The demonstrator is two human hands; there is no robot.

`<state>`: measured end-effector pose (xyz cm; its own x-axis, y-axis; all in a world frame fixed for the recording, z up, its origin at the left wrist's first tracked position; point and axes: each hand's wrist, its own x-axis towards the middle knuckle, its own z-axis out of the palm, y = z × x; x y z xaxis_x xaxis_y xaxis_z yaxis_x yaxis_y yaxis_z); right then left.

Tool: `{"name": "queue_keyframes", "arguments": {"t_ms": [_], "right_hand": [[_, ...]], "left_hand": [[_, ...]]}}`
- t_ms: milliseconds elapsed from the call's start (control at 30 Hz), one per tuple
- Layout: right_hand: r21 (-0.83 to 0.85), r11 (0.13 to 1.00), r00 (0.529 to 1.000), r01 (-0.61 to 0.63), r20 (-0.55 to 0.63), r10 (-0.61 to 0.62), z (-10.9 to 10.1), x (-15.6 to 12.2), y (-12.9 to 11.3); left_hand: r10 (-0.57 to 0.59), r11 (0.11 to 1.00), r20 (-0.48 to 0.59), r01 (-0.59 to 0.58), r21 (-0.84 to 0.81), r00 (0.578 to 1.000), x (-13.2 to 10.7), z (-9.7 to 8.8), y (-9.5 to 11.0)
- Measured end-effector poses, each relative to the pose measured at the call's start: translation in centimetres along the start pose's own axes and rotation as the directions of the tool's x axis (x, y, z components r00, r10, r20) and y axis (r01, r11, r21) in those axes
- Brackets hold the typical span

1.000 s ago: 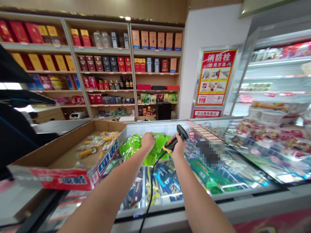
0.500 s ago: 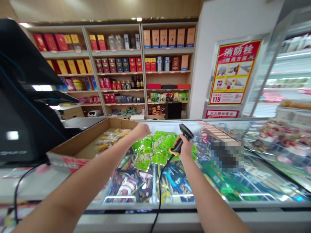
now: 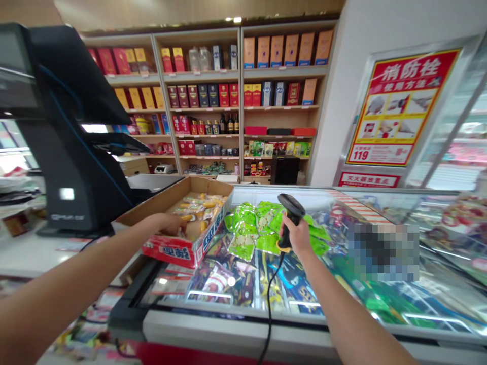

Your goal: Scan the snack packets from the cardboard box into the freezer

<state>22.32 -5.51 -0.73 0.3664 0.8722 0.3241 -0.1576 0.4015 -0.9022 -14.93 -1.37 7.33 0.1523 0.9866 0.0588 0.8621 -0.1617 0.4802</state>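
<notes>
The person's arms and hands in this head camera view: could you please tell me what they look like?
The left hand and right hand wear no gloves, and the left forearm and right forearm are bare, with no sleeve, watch, bracelet or marking showing.

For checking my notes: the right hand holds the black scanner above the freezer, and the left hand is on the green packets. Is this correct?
Not quite: the left hand is not on the green packets. The head view shows it reaching into the cardboard box. The rest is right: the right hand holds the black scanner above the freezer.
</notes>
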Motion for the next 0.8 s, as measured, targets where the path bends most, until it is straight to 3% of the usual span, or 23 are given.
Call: {"name": "queue_keyframes", "arguments": {"t_ms": [133, 267, 367, 500, 567, 667, 800], "right_hand": [[0.003, 1.0, 1.0, -0.009, -0.004, 0.009, 0.0, -0.1, 0.1], [-0.061, 0.998, 1.0, 0.019, 0.014, -0.018, -0.1, 0.0, 0.2], [-0.09, 0.996, 0.999, 0.027, 0.028, -0.024, -0.1, 0.0, 0.5], [-0.085, 0.996, 0.999, 0.03, 0.038, -0.027, -0.1, 0.1, 0.7], [-0.074, 0.997, 0.999, 0.033, 0.042, -0.03, 0.0, 0.0, 0.6], [-0.03, 0.999, 0.995, 0.04, 0.094, -0.037, 0.0, -0.3, 0.0], [0.066, 0.997, 0.952, -0.051, 0.304, 0.028, 0.0, -1.2, -0.9]], "left_hand": [[-0.075, 0.979, -0.068, 0.061, -0.194, 0.995, 0.1, -0.7, 0.9], [-0.124, 0.929, 0.004, 0.117, -0.35, 0.992, 0.7, -1.8, 2.4], [-0.079, 0.75, -0.023, 0.044, -0.661, 0.997, 0.7, -1.1, 4.8], [0.049, 0.34, 0.004, -0.013, -0.94, 0.999, 0.7, 2.7, 9.4], [0.099, 0.205, 0.005, -0.015, -0.979, 0.995, 0.9, 5.7, 11.4], [0.091, 0.139, -0.034, -0.047, -0.989, 0.995, 1.6, 10.6, 13.0], [0.054, 0.177, -0.136, -0.143, -0.974, 0.989, 2.7, 15.8, 12.7]]}}
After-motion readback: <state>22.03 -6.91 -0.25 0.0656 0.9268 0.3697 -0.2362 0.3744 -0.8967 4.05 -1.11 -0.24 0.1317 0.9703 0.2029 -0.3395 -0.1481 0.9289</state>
